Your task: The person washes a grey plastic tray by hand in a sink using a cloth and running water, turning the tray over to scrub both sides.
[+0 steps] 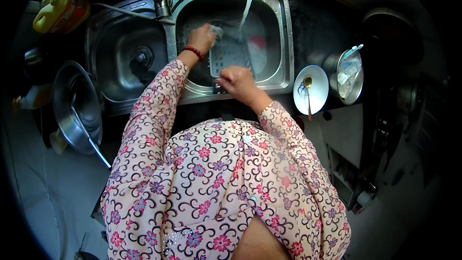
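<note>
Over the right basin of the steel sink (288, 54), my left hand (200, 39), with a red bead bracelet at its wrist, grips a pale, blurred scrubber or cloth (216, 33). It is at the upper left of a whitish slotted plastic rack or basket (231, 56), which lies tilted inside the basin. My right hand (238, 81) holds the near edge of that rack, its fingers curled around the rim. Water (249, 0) runs from a spout at the top into the basin. A blurred red patch (257, 42) shows beyond the rack; I cannot tell what it is.
Left of the sink are a yellow jug (61, 12) and a steel basin (95, 115) with a long-handled utensil. A faucet (160, 1) rises between the bowls. At right stand a white bowl (319, 94) with a spoon (308, 83) and a metal pot (332, 66) containing plastic packaging.
</note>
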A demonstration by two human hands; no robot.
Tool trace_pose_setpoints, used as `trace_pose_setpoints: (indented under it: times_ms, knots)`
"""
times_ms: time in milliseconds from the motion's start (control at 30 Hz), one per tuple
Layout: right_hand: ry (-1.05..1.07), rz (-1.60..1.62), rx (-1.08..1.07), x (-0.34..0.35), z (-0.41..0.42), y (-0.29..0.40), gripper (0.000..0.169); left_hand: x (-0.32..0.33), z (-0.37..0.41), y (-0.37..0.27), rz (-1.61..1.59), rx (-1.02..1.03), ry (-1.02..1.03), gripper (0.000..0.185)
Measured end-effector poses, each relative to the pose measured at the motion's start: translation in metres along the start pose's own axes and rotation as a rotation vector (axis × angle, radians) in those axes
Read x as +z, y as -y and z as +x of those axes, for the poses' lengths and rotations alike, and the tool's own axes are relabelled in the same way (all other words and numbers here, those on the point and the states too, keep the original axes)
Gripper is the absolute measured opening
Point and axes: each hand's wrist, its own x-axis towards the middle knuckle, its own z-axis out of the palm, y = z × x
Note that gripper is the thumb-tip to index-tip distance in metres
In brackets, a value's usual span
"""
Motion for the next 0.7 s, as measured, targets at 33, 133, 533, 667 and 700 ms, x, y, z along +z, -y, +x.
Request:
trace_pose_setpoints:
  times_ms: [33, 133, 533, 667, 700]
  knots:
    - [-0.006, 0.029, -0.042, -0.002, 0.0, 0.002, 0.021, 0.001, 0.007, 0.006, -0.019, -0.049, -0.098, 0.029]
    - [0.072, -0.077, -0.075, -0.019, 0.001, 0.007, 0.025, -0.001, 0.004, 0.021, -0.155, -0.115, 0.126, 0.047]
    - [0.319, -0.7, 0.163, -0.007, 0.005, 0.023, 0.013, 0.023, -0.036, 0.026, -0.578, -0.523, 0.132, 0.084]
    - [0.38, -0.798, 0.034, 0.003, -0.004, 0.006, 0.008, 0.027, -0.042, 0.01, -0.414, -0.719, 0.095, 0.091]
    - [0.389, -0.786, -0.003, 0.001, -0.006, 0.006, 0.008, 0.027, -0.039, 0.009, -0.381, -0.754, 0.1, 0.091]
